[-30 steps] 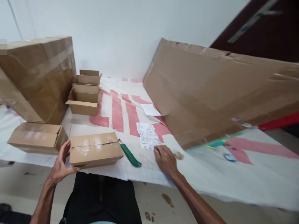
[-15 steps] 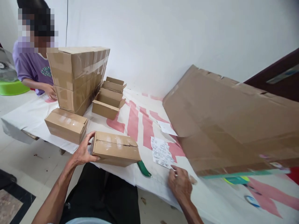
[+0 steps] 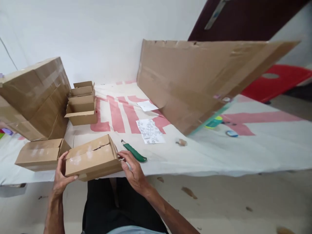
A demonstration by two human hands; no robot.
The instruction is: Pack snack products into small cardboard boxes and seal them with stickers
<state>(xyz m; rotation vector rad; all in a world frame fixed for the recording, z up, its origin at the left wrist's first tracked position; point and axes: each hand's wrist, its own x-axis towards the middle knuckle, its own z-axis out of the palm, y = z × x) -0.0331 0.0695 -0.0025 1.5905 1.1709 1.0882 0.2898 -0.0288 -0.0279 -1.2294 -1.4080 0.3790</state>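
Note:
A closed cardboard box (image 3: 91, 159) with clear tape on its lid sits at the table's front edge, in front of me. My left hand (image 3: 60, 175) grips its left end, thumb along the near side and fingers behind. At the opposite end, the fingertips of my right hand (image 3: 134, 172) press against the box. A split runs along the lid seam near that end. Just beyond my right hand lies a green utility knife (image 3: 135, 152) with its blade tip showing. Another closed box (image 3: 40, 154) stands to the left.
Stacked taped boxes (image 3: 36, 100) rise at the left, beside several open boxes (image 3: 81, 118). A large cardboard sheet (image 3: 190, 81) leans at the right. Papers (image 3: 149, 131), a tape roll (image 3: 231, 133) and a red chair (image 3: 280, 81) are farther right. White cloth covers the table (image 3: 207, 159).
My view has turned right, taking the co-worker almost out of sight. My right hand has moved left from beside the paper to the box's right end. My left hand keeps its hold.

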